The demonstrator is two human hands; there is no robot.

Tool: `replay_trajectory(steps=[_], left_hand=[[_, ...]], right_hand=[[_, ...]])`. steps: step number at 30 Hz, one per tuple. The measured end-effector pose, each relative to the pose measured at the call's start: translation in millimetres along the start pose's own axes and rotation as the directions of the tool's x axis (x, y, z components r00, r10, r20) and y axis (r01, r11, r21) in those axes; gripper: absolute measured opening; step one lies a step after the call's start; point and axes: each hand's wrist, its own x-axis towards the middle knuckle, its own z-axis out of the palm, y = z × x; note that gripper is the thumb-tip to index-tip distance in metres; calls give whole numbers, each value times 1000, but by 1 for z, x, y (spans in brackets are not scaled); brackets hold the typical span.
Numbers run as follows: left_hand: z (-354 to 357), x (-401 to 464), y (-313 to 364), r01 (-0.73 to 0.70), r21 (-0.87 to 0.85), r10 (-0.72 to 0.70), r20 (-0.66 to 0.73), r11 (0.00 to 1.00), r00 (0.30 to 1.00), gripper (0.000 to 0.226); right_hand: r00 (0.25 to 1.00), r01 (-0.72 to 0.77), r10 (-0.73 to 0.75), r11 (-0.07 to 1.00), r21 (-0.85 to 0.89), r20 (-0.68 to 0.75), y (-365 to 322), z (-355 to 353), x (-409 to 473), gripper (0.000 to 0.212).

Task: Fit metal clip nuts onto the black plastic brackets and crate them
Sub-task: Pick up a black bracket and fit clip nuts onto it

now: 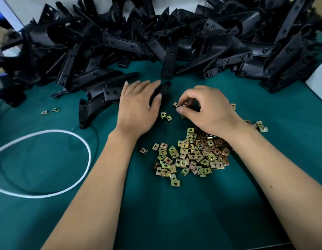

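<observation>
The left hand curls round a black bracket on the green tabletop; its long axis runs away from the person (slightly rightward); the right hand, just right, pinches one clip nut, facing the bracket's near end.

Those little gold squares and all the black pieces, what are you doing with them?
A person is putting metal clip nuts onto black plastic brackets. The left hand grips one bracket on the green table. The right hand pinches a single clip nut between thumb and fingers, close to the bracket but not on it yet. A heap of loose clip nuts lies under the right wrist, and a big pile of brackets waits at the back. No crate is in view.
</observation>
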Motion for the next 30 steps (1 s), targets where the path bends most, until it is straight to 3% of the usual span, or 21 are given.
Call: replay_trajectory(steps=[3,6,12,14,16,18,20,23,27,28,30], left_hand=[[3,0,5,137,140,-145,44,981,988,56],[-2,1,8,324,182,-331,10,928,943,71],[-13,-3,8,405,67,-408,28,912,913,74],[-15,-2,7,398,-4,-398,52,917,916,71],[-17,0,3,412,-177,-400,101,894,911,61],[-19,2,-2,467,-428,-423,201,773,884,49],[-22,3,-6,512,-609,-392,333,606,858,52],[-25,0,-5,547,-717,-271,475,432,837,59],[-25,-4,-4,475,-797,-124,464,373,877,56],[-24,-4,-5,451,-813,-91,451,368,888,50],[-22,-6,-5,429,-815,-36,452,390,891,50]], right_hand=[[991,104,-94,990,-96,99,-8,5,-1,29],[980,121,-105,988,-93,167,-13,11,-1,24],[999,36,-36,998,60,13,-5,-3,1,11],[998,18,-23,996,87,61,-3,-13,0,13],[972,4,-22,997,74,234,-1,-26,0,17],[910,-16,5,1000,22,414,-2,-33,-1,20],[877,-13,20,1000,-19,480,-3,-35,-1,19],[872,8,22,998,-60,489,-6,-34,-2,16],[911,40,-7,997,-71,412,-7,-31,-1,13],[939,15,-13,1000,-3,344,-7,-28,-1,12],[978,-109,45,944,310,206,-11,-22,-1,10]])
